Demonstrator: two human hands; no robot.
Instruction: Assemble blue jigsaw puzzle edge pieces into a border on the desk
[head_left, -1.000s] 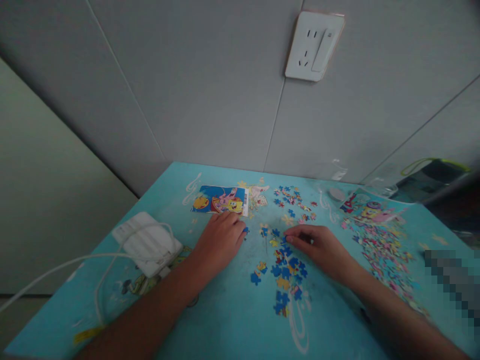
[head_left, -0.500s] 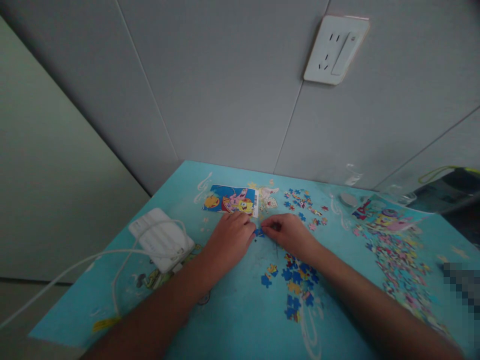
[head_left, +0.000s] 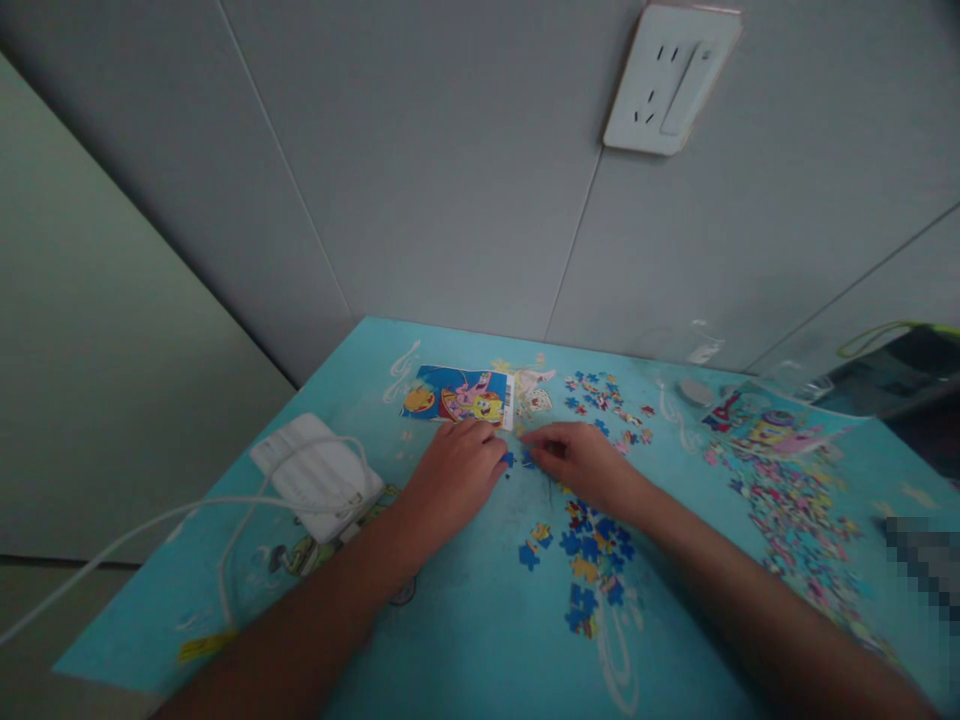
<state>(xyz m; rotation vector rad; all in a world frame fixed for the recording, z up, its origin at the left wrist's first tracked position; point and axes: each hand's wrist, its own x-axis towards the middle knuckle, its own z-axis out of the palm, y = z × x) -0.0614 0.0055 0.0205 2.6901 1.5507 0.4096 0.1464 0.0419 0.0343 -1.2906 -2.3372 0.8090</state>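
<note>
My left hand (head_left: 466, 462) is closed, its fingertips on a small blue jigsaw piece (head_left: 509, 460). Facing it, my right hand (head_left: 581, 458) pinches thumb and forefinger together over another blue jigsaw piece (head_left: 528, 459), partly hidden beneath the fingers. A narrow gap separates the two pieces. Just beyond my left hand lies a picture card (head_left: 457, 395) with a yellow cartoon character and a barcode strip. Nearer to me, below my right wrist, is a cluster of mostly blue jigsaw pieces (head_left: 589, 570), with a small joined group (head_left: 530, 555) to its left.
Loose pieces (head_left: 592, 390) are spread at the back. A large multicoloured pile (head_left: 799, 520) covers the right side, below a picture sheet (head_left: 780, 430). At left sits a white power adapter (head_left: 319, 475) with a white cable (head_left: 172, 520). A wall socket (head_left: 671, 80) is above the table.
Both hands stay almost in place. The blue pieces between my fingertips now show a gap, where they looked close together before. The whole view has shifted slightly.
</note>
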